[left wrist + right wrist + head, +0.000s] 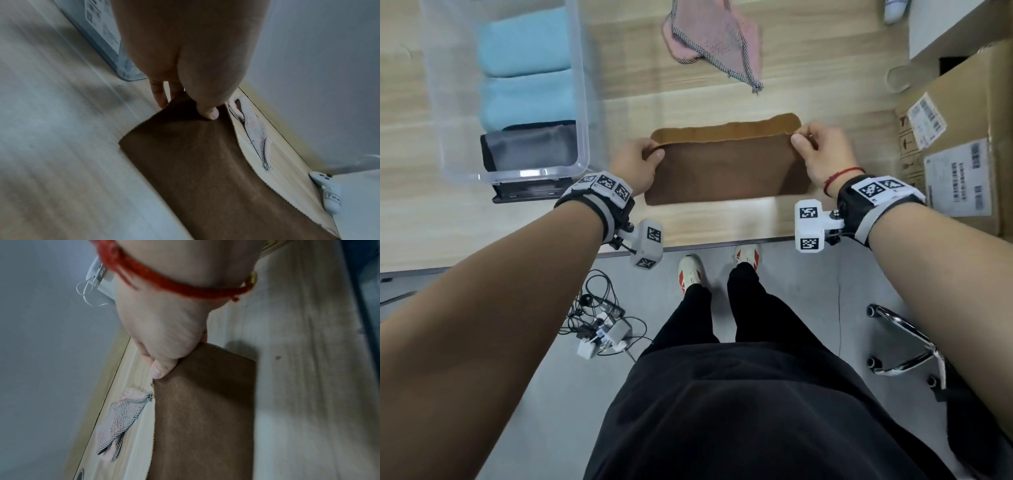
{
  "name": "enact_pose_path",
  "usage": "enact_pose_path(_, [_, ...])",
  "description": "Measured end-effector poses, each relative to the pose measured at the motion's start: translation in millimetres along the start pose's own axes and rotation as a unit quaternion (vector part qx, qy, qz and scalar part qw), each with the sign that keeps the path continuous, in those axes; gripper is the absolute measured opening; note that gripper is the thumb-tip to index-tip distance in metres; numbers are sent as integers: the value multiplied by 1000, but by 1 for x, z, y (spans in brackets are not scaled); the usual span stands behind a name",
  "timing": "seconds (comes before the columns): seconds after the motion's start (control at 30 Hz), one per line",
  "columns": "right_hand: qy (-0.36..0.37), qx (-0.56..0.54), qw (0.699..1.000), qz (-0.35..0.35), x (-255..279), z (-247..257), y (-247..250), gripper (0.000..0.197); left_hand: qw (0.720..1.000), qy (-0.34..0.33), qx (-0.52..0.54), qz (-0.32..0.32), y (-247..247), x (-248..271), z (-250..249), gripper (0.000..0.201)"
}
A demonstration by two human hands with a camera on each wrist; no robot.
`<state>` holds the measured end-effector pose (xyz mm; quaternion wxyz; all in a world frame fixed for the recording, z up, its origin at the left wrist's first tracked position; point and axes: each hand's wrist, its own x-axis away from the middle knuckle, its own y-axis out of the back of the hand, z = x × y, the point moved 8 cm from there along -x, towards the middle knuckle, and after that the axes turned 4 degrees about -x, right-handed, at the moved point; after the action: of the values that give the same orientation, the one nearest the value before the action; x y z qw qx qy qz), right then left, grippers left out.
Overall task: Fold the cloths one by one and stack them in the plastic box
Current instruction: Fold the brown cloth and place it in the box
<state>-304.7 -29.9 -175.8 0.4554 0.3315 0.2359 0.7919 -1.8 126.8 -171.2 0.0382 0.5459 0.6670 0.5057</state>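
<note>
- Nearest us, at 6 o'clock in the head view, the brown cloth lies on the bench, folded over once, with the lighter lower layer showing along its far edge.
- Our left hand pinches the cloth's far-left corner: in the left wrist view the thumb lies on top and the fingers reach past the cloth's edge.
- Our right hand pinches the far-right corner, thumb on top; the right wrist view does not show the other fingers.
- We judge this fold to be mid-way: the upper edge is not yet lined up with the lower one, and the cloth looks too long for the box without another fold.
- At 10 o'clock, well to the left, the plastic box already holds two folded light-blue cloths and a folded grey cloth in a row, the grey one nearest us.
- Farthest off, at 12 o'clock, the pink cloth with checked trim lies crumpled and unfolded on the bench, apart from the brown one.
- So, as far as we can see, three cloths are stored, one is in hand, and one is left to fold.
</note>
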Motion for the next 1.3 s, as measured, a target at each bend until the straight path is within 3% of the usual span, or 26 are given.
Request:
enact_pose_path(0.17, [-16,47,999,1,-37,-4,1,17,997,69,27,-18,-4,-28,13,22])
enact_pose_path(0.47, [-74,93,993,-15,-60,-17,-3,17,989,126,44,-70,-3,-41,15,31])
enact_pose_path(0.57, [-78,69,994,-41,-57,-20,2,24,987,125,23,-93,0,-40,8,42])
enact_pose_path(0.63, [-101,72,991,-40,-52,-24,4,38,985,120,-46,-114,3,-39,1,55])
enact_pose_path(0.73, [-176,117,977,0,-37,-34,-6,65,980,63,-137,-133,-3,-32,-30,58])
enact_pose_path(0.8, [-210,154,965,25,-27,-36,-14,72,982,-19,-160,-97,-23,-28,-56,51])
enact_pose_path(0.87, [-214,179,959,47,-21,-32,-20,60,984,-104,-140,-26,-54,-22,-78,45])
enact_pose_path(0.93, [-203,175,961,64,-17,-28,-24,44,981,-146,-124,37,-83,-15,-90,42])
enact_pose_path(1.03, [-182,94,978,36,-12,-24,-18,26,977,-148,-146,52,-109,-8,-94,41])
enact_pose_path(1.1, [-180,21,983,17,-9,-30,-16,24,975,-147,-159,41,-114,-6,-94,42])
enact_pose_path(1.3, [-276,-150,948,56,18,-55,-21,28,970,-159,-178,43,-122,5,-99,46])
